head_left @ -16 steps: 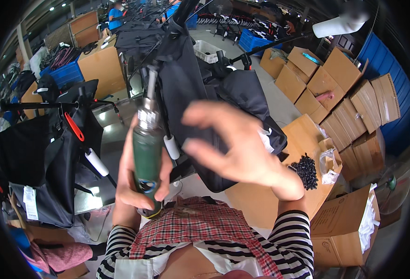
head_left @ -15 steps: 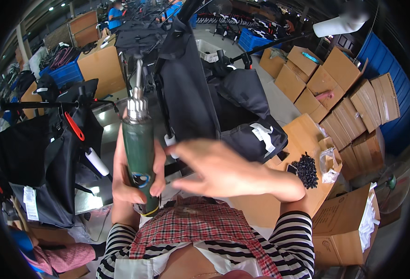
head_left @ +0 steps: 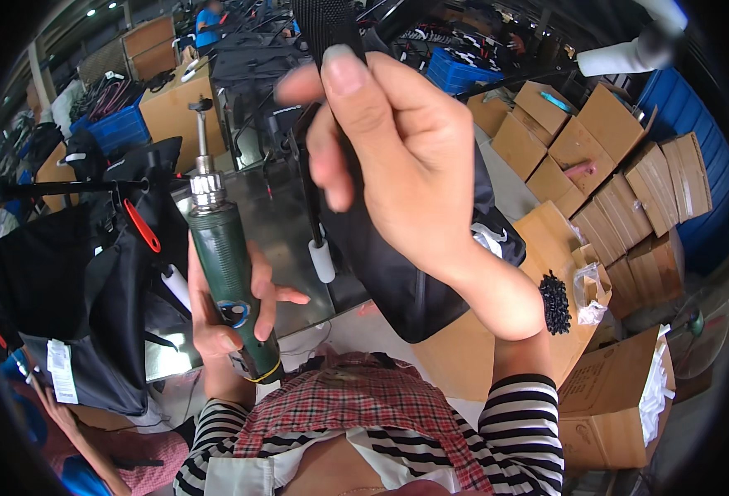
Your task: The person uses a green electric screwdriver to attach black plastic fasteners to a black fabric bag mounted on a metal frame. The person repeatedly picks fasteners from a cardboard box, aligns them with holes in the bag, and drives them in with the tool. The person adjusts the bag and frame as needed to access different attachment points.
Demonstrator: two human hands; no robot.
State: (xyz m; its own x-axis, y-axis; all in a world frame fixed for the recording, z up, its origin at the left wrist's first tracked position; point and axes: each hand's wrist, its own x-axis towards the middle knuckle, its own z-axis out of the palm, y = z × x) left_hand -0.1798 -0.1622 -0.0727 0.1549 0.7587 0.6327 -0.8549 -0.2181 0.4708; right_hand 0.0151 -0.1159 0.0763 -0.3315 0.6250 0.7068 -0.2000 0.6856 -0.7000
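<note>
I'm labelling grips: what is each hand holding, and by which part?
Left hand: green driver, by its lower body. Right hand: black strap, pinched between thumb and fingers; which part is unclear.

The right hand (head_left: 410, 145) rises above the curled left hand (head_left: 212, 335).

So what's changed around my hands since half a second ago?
Your right hand, apparently empty before, has moved up in the view and now grips a black strap. Your left hand keeps hold of the green driver, its tip shifted leftward. The pile of small black parts and the cardboard boxes stayed put.
</note>
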